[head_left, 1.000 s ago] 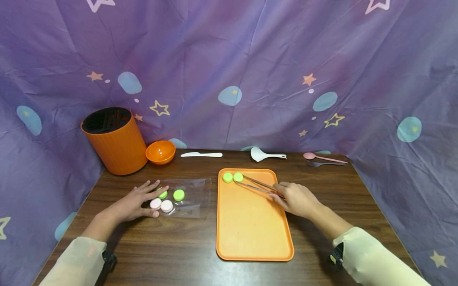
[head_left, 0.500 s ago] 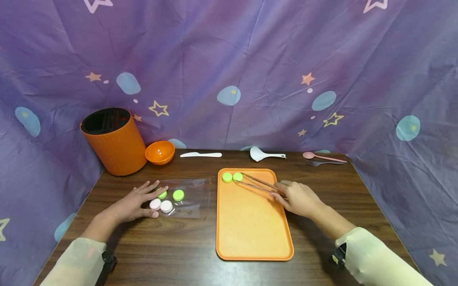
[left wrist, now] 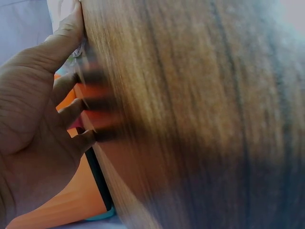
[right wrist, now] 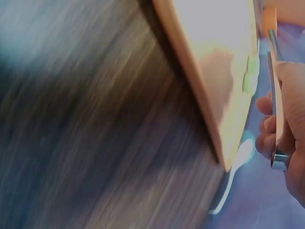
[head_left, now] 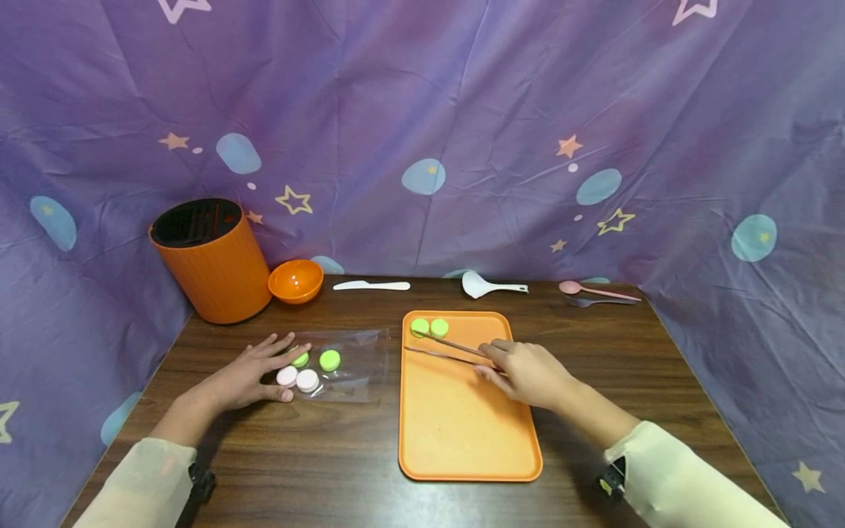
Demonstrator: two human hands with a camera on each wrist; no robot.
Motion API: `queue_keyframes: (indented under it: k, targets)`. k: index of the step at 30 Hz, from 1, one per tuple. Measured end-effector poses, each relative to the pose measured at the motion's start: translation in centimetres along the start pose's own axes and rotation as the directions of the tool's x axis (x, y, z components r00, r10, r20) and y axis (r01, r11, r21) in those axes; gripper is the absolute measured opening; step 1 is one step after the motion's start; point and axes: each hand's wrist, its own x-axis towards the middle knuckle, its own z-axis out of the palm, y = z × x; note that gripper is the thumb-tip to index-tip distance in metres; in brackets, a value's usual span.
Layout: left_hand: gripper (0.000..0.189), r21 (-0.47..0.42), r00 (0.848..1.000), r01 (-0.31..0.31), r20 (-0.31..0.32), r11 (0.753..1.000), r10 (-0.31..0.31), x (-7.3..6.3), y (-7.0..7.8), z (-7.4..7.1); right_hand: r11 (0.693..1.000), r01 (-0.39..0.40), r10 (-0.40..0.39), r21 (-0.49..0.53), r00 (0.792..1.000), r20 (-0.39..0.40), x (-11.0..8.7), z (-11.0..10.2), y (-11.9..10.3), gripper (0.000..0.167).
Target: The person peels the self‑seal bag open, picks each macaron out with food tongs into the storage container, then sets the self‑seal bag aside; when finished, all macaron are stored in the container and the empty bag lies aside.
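My left hand (head_left: 256, 372) lies with spread fingers at the left end of a clear plastic bag (head_left: 361, 367). By its fingers are two pale pink round pieces like macarons (head_left: 306, 380) and two green ones (head_left: 329, 360), one partly hidden under a finger. In my right hand (head_left: 531, 372) are slim metal tongs (head_left: 449, 357), gripped between thumb and fingers, their arms spread apart. The right wrist view shows the tongs' bent end (right wrist: 279, 162). Two more green round pieces (head_left: 439, 328) sit in the orange tray's (head_left: 470, 440) back left corner; a tong tip overlaps the left one.
An orange knife block (head_left: 218, 271) and an orange bowl (head_left: 296, 281) stand at the back left. Along the back edge lie a white knife (head_left: 372, 286), a white ladle (head_left: 491, 284), a pink spoon (head_left: 590, 290) and a grey fork (head_left: 601, 301). A purple curtain hangs behind.
My right hand has moved left with the tongs, whose tips went from the right green piece to the left one and spread wider. The left hand stays put.
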Motion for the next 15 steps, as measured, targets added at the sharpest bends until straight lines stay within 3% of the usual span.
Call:
queue_keyframes:
  k: [10, 15]
  targets:
    - [0.09, -0.015, 1.0, 0.017, 0.011, 1.0, -0.017, 0.0, 0.1, -0.1, 0.991, 0.132, -0.133, 0.032, 0.99, 0.037, 2.0, 1.4, -3.3, 0.025]
    - [0.089, -0.02, 1.0, 0.012, 0.009, 1.0, -0.012, 0.0, -0.1, -0.1, 0.988, 0.151, -0.153, 0.036, 0.986, 0.063, 3.1, 2.0, -4.5, 0.024]
